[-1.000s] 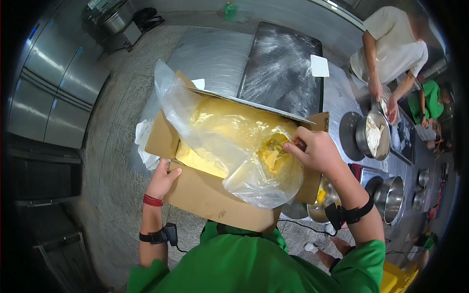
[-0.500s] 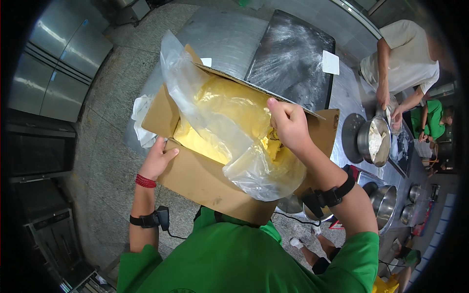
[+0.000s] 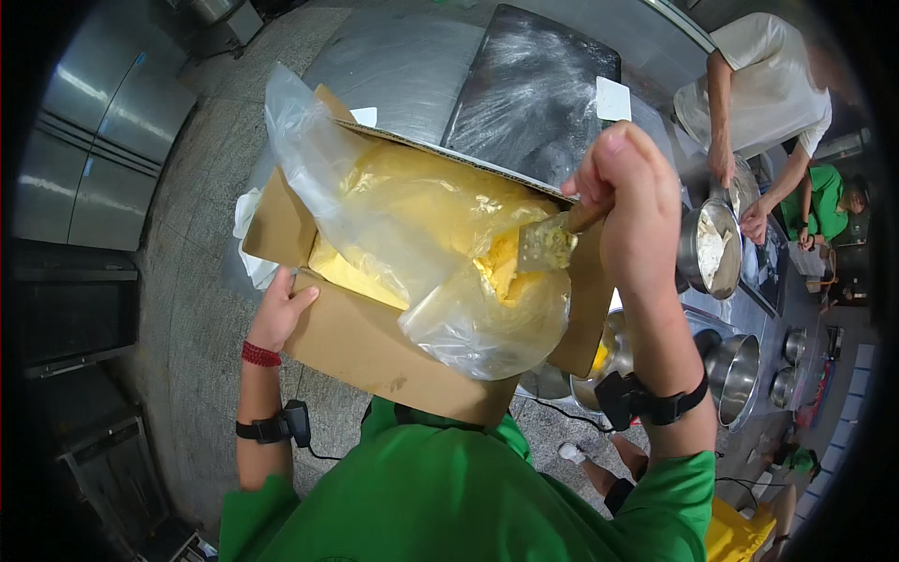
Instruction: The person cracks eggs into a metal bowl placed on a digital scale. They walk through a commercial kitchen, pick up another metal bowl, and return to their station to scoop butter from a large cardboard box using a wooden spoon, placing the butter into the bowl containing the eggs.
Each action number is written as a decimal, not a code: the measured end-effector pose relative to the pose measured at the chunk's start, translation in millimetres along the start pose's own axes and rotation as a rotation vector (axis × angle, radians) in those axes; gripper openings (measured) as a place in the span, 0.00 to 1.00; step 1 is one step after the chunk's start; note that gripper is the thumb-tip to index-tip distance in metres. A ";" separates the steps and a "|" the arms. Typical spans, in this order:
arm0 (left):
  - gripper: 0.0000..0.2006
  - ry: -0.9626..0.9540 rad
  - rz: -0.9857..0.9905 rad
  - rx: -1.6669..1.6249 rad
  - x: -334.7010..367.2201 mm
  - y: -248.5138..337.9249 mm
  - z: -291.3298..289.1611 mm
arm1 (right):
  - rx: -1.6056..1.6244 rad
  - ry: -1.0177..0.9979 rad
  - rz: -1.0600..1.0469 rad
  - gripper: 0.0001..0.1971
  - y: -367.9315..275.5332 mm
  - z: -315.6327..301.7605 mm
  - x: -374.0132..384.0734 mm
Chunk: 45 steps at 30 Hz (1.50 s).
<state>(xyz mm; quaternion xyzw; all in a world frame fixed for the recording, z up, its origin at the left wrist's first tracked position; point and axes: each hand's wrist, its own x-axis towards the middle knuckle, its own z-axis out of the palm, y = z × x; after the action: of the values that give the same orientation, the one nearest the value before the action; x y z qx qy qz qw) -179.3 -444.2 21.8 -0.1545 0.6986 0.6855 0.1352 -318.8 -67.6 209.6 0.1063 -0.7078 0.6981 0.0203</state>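
Note:
A cardboard box (image 3: 393,363) is tilted open in front of me, lined with a clear plastic bag (image 3: 487,323). Inside lies a large yellow butter-like block (image 3: 351,273), with a rough, dug-out patch at its right end. My left hand (image 3: 278,311) grips the box's left corner, thumb on the near flap. Raised over the box's right end, my right hand (image 3: 629,183) is closed round the handle of a scraper (image 3: 546,245). Yellow smears cling to the scraper's flat blade, which is beside the dug-out patch.
A dark floured tray (image 3: 529,89) lies on the steel table behind the box. To the right are a metal bowl with white dough or flour (image 3: 710,251), steel bowls (image 3: 733,375) and a co-worker in a white shirt (image 3: 768,89). Steel cabinets (image 3: 84,140) line the left.
My right hand has risen up and to the right, off the bag's edge, and the scraper now shows clearly. My left hand keeps its hold on the box, which has shifted slightly left in view.

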 end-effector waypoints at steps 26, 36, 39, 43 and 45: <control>0.28 -0.018 -0.018 -0.048 0.8 2.5 0.2 | -0.118 0.461 -0.110 0.07 35.8 8.9 -32.7; 0.30 -0.015 -0.045 -0.028 3.5 1.1 -1.7 | -0.278 0.482 -0.033 0.07 36.5 16.1 -49.0; 0.31 -0.025 -0.057 -0.080 2.5 5.0 0.2 | -0.275 0.413 -0.157 0.06 44.7 18.5 -58.9; 0.32 -0.023 -0.062 -0.058 2.3 3.4 0.1 | 0.228 0.445 0.060 0.06 25.7 25.9 -49.2; 0.32 -0.025 -0.058 -0.045 2.1 2.0 -0.2 | 0.292 0.439 0.002 0.07 34.5 18.5 -39.2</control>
<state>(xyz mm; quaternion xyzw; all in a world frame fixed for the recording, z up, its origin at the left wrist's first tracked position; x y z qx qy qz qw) -182.1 -444.5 22.9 -0.1693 0.6764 0.6987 0.1602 -284.5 -81.0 168.2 -0.0468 -0.5783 0.7992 0.1572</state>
